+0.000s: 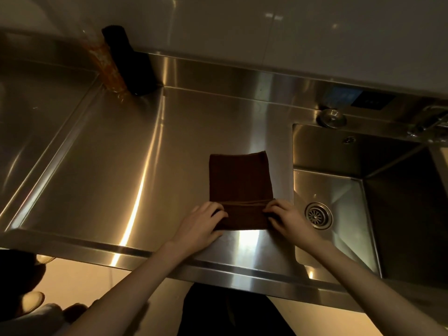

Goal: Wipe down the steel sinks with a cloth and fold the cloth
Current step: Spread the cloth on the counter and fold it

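A dark brown cloth (pixel 240 180) lies flat on the steel counter (pixel 116 166), left of the steel sink (pixel 339 187). Its near end is folded over, forming a band across the cloth. My left hand (pixel 201 224) pinches the folded band's left edge. My right hand (pixel 288 219) pinches its right edge. A round drain strainer (pixel 318 215) sits in the sink's shallow ledge; the deeper basin (pixel 412 214) lies further right.
A dark bottle (pixel 131 61) and an orange-patterned container (pixel 104 61) stand at the back left against the wall. A second basin edge (pixel 36 132) shows at far left. A faucet (pixel 429 122) and round steel knob (pixel 331 117) sit behind the sink.
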